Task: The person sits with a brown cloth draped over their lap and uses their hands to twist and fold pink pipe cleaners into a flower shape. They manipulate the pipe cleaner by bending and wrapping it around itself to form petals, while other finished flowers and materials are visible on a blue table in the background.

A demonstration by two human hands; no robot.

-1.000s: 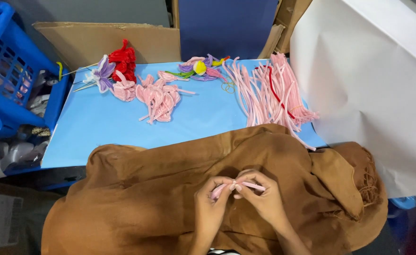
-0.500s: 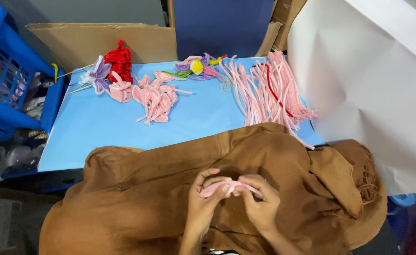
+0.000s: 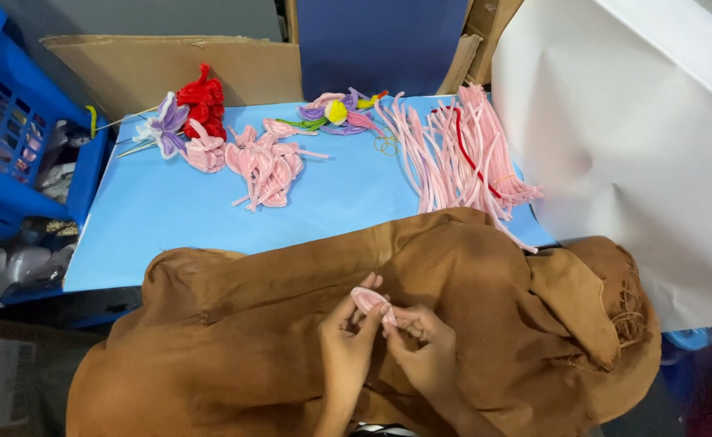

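Pink pipe cleaner (image 3: 370,301) bent into a small loop, held near, over the brown cloth (image 3: 235,340) on the lap. Looks light, fuzzy and soft outside, likely a wire core that keeps a bend; best pinched at the loop ends, not crushed mid-loop. Left hand (image 3: 346,344) comes up from below, fingers curled, pinching the loop's left end. Right hand (image 3: 425,352) beside it, palm turned in, thumb and forefinger closed on the right end. Far on the blue table (image 3: 170,218): pink petals (image 3: 267,166), a bundle of straight stems (image 3: 465,154)
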